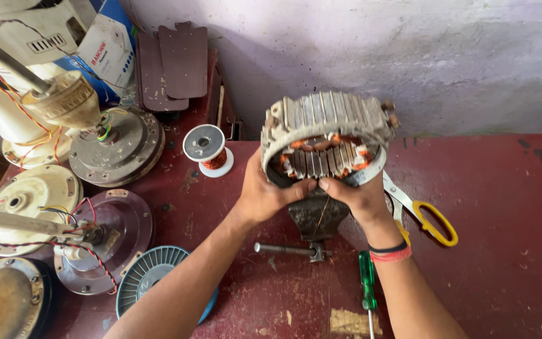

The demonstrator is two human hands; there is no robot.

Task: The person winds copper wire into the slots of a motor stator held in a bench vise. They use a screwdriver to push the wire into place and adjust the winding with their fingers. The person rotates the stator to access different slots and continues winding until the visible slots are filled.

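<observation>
Both your hands grasping the ring-shaped motor stator (326, 139), left hand (266, 196) and right hand (357, 196) under its rim, above the vise (317, 216), red table (503, 220), scissors (426, 216) just beside.

stator (327, 135) above vise (317, 216) | scissors (423, 213) right | wire spool (207, 150) left

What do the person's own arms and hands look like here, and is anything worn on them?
Both forearms are bare: no sleeves or gloves show in the head view. The left hand and its wrist carry nothing. The right hand has two thin bands at the wrist, a black one nearer the hand and a red one just behind it. No rings or watch are visible.
</observation>
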